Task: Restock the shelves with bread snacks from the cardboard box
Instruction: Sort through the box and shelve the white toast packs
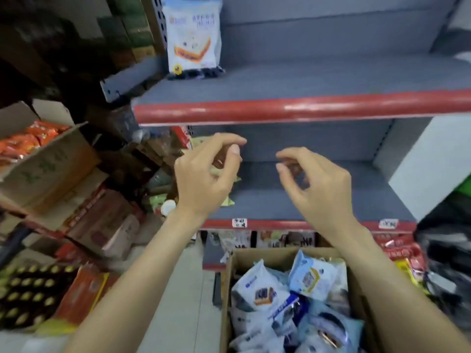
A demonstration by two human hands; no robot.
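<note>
bread snacks [290,299] are heaped in the cardboard box [230,289] below the arms, and a single pack [193,36] is stood upright at the back left of the upper shelf [305,108].

the one pack is set face-out against the back panel, probably so that its label is read from the aisle; the rest of that shelf and the lower shelf [318,200] are shown bare and grey, so most of the restocking is judged still to be done. both arms are stretched forward over the box, wrists level with the lower shelf. the left hand [204,179] and the right hand [316,184] are held apart, palms turned away, fingers loosely curled with thumb near forefinger; nothing is gripped by either hand.
</note>
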